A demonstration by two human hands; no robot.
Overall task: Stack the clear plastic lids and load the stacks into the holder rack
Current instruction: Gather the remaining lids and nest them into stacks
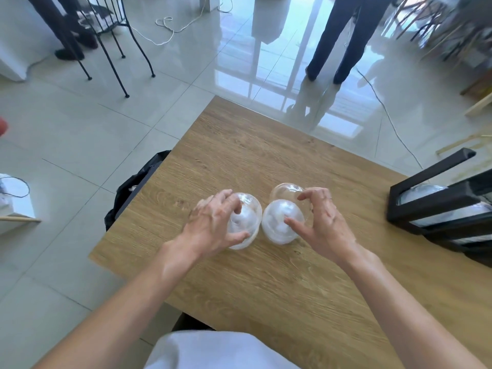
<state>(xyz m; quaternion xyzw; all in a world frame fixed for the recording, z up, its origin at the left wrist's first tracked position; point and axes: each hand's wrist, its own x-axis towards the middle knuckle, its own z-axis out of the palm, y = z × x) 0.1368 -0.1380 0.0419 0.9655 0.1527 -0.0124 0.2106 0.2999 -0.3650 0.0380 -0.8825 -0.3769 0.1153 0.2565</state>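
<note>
Two bare forearms reach up from the bottom of the frame over a wooden bench. At centre, the left hand curls its grip over a domed clear lid stack, dome upward. Just beside it, the right hand pinches two more clear lids between thumb and fingers, domes facing the camera. At right edge, a black holder rack holds lid stacks lying on their sides, lengthwise across the frame.

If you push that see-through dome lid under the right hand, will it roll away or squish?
The clear plastic dome lid sits beside the right hand on the wooden table. It looks thin, so probably light and a bit squishy. It seems to rest rim down, so it should slide, not roll. Its shine suggests it's slippery.
</note>
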